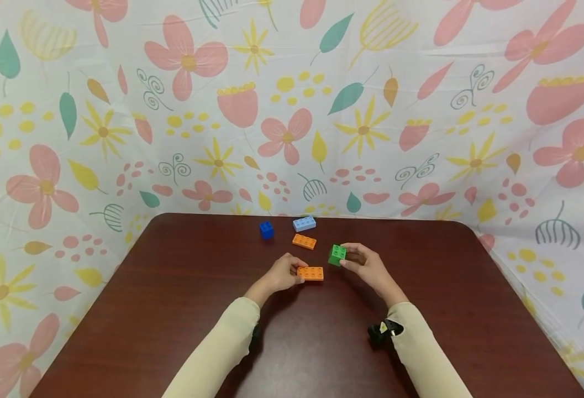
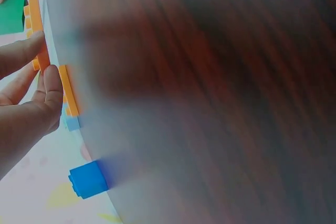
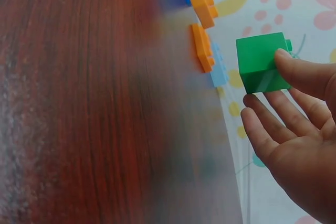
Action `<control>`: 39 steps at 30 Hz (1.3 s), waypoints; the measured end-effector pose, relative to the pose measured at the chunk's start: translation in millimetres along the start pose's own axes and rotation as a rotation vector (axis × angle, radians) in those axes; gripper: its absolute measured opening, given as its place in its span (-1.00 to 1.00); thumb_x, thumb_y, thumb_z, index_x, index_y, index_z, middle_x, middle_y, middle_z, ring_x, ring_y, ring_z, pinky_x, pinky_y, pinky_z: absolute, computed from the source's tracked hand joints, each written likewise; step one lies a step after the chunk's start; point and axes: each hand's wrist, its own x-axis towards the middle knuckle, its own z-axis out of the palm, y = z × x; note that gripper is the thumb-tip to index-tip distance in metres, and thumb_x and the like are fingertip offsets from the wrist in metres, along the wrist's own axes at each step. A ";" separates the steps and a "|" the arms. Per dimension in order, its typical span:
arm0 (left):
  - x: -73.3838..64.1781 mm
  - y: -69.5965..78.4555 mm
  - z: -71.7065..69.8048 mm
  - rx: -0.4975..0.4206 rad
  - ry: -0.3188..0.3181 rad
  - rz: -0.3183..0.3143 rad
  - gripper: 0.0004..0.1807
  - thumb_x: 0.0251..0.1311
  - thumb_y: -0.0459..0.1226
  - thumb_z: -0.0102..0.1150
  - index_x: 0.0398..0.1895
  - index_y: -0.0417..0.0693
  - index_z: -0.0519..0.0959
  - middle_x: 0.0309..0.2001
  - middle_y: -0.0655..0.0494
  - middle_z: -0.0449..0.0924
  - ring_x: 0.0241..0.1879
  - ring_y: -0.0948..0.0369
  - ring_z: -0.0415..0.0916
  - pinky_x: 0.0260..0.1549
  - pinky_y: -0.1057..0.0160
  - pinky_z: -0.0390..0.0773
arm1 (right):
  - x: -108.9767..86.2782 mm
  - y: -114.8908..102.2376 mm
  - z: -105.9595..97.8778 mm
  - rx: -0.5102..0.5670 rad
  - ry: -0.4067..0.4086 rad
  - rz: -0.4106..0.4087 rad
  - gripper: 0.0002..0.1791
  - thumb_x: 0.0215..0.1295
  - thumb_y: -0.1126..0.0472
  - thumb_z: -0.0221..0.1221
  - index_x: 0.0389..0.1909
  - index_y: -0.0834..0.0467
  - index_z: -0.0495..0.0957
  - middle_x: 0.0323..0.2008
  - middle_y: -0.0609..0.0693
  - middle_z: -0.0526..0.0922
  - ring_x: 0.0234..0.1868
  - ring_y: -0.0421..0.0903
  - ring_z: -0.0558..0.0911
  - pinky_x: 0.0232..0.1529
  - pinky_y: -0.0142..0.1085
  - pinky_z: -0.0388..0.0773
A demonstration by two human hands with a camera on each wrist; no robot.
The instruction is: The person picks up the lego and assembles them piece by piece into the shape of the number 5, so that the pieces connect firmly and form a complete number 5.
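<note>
An orange toy brick [image 1: 311,273], long and flat with studs on top, is pinched at its left end by my left hand [image 1: 283,272]. The left wrist view shows thumb and fingers on that orange brick [image 2: 35,22], which is held off the table. To its right, my right hand [image 1: 368,266] holds a square green brick [image 1: 337,255] between thumb and fingers. In the right wrist view the green brick [image 3: 262,61] is raised, its studs turned away to the right. The two bricks are close together but apart in the head view.
Beyond the hands, a second orange brick [image 1: 304,241], a light blue brick [image 1: 304,224] and a small dark blue brick [image 1: 267,230] lie on the brown table [image 1: 197,276]. A flower-patterned cloth [image 1: 292,182] hangs behind the table's far edge.
</note>
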 end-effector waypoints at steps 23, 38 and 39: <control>9.0 -0.2 19.0 0.037 -0.049 -0.020 -0.68 0.07 -0.44 0.35 -0.06 -0.18 0.64 -0.21 0.04 0.41 -0.26 0.17 0.41 -0.21 0.26 0.51 | -3.6 -0.6 8.1 0.047 -0.101 -0.047 -0.55 0.31 0.25 0.22 0.20 0.19 0.42 0.10 0.21 0.52 0.12 0.16 0.52 -0.02 -0.26 0.56; 10.4 -3.7 21.9 0.032 -0.064 -0.005 -0.68 0.03 -0.45 0.38 -0.09 -0.17 0.67 -0.24 0.06 0.42 -0.29 0.20 0.42 -0.24 0.30 0.52 | -7.1 1.0 9.1 0.054 -0.110 -0.017 -0.57 0.31 0.29 0.21 0.19 0.19 0.42 0.11 0.22 0.50 0.14 0.18 0.51 -0.02 -0.24 0.57; 10.4 -4.1 22.1 0.032 -0.063 -0.002 -0.68 0.03 -0.45 0.39 -0.09 -0.16 0.67 -0.24 0.06 0.43 -0.29 0.20 0.42 -0.24 0.30 0.52 | -7.2 1.2 9.1 0.055 -0.113 -0.019 -0.56 0.31 0.29 0.21 0.19 0.19 0.42 0.11 0.22 0.50 0.14 0.18 0.50 -0.02 -0.25 0.57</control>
